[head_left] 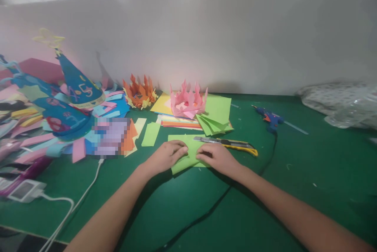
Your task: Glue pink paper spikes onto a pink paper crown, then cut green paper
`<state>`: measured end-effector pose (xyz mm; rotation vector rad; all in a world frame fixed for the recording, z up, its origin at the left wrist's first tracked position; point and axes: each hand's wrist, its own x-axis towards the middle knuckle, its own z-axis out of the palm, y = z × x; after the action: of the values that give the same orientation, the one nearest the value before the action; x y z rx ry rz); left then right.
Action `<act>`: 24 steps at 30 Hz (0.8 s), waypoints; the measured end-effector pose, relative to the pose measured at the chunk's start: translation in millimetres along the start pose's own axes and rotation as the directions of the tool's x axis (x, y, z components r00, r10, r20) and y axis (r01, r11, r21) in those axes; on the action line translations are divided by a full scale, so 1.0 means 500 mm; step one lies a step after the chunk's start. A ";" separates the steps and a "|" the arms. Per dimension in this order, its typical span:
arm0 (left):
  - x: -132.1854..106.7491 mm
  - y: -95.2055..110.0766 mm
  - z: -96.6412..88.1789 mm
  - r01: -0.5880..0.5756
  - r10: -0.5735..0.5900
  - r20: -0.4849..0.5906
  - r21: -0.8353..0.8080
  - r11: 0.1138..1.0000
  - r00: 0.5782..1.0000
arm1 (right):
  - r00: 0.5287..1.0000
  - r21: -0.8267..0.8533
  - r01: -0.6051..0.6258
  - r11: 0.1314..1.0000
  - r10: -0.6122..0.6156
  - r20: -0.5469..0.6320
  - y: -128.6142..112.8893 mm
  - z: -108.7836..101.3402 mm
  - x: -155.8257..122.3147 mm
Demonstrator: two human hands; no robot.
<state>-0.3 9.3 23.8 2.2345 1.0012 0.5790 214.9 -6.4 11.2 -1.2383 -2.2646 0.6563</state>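
Note:
A light green sheet of paper lies on the green table top in front of me. My left hand rests on its left side with the fingers curled and pressed down on the paper. My right hand presses the right side in the same way, fingertips bent onto the sheet. Just behind my right hand lies a yellow and black utility knife. Behind that sit a stack of folded green papers and a pink paper crown.
An orange paper crown and blue paper cone hats with paper strips fill the left. A blue glue gun with a black cord lies at the right. Crumpled plastic sits far right. A white charger lies front left.

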 end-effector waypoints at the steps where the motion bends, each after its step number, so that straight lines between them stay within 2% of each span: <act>1: -0.002 0.001 -0.004 0.015 -0.014 0.021 -0.028 0.999 1.000 | 1.000 -0.009 -0.008 1.000 0.008 0.000 0.000 0.001 0.003; 5: -0.008 -0.006 -0.011 0.002 0.003 0.078 -0.065 0.998 0.997 | 0.998 -0.058 -0.051 0.997 0.050 -0.027 0.002 0.008 0.012; 10: -0.007 -0.020 0.004 0.045 -0.043 0.032 -0.095 0.994 0.999 | 0.996 -0.104 -0.056 0.993 0.048 -0.075 0.005 0.020 0.017; 13: -0.005 -0.023 0.011 0.056 -0.052 0.038 -0.110 0.992 0.998 | 0.995 -0.146 -0.055 0.988 0.041 -0.094 0.009 0.026 0.017; 19: -0.003 -0.021 0.015 0.022 -0.021 0.032 -0.036 0.999 0.999 | 0.994 -0.195 -0.035 0.980 0.014 -0.109 0.011 0.034 0.017; 24: 0.000 -0.015 0.016 0.018 -0.018 0.034 -0.005 1.000 0.999 | 0.993 -0.203 -0.059 0.977 0.037 -0.111 0.007 0.034 0.020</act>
<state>0.7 10.1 12.8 2.2206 1.0007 0.5338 201.8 0.8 -2.3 -1.3934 -2.2643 0.3690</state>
